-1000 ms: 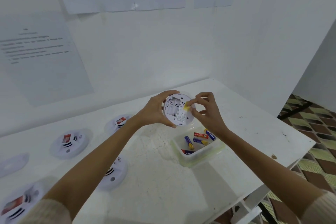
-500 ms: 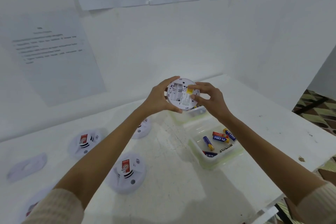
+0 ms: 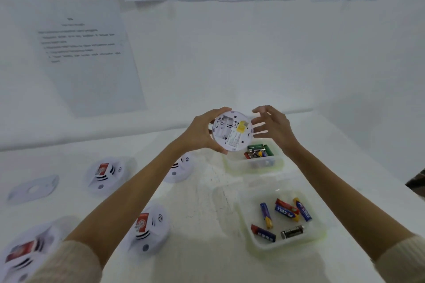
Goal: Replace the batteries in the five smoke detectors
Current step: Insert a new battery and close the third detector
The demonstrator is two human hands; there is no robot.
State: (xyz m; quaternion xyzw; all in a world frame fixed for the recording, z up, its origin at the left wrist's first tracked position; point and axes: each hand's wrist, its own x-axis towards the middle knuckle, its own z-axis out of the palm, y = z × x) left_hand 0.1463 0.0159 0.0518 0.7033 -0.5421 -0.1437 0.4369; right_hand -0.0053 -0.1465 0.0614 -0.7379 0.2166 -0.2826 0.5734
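The smoke detector (image 3: 231,132) is held in the air above the worktop (image 3: 195,248), back toward the viewer, in the grip of the left hand (image 3: 200,132), fingers curled round its rim. Its battery bay (image 3: 224,126) looks empty, so the step in hand is judged to be refitting. The right hand (image 3: 273,128) is spread wide just beside the right rim, holding nothing. The next move calls for it to fetch cells and seat them by polarity. The near tub (image 3: 319,234) holds batteries (image 3: 284,211) marked "CELL". The far tub (image 3: 232,163) holds green and red ones (image 3: 259,150). Which stock is fresh cannot be told. The detector's label print and the wall sheets (image 3: 87,52) are too blurred to read.
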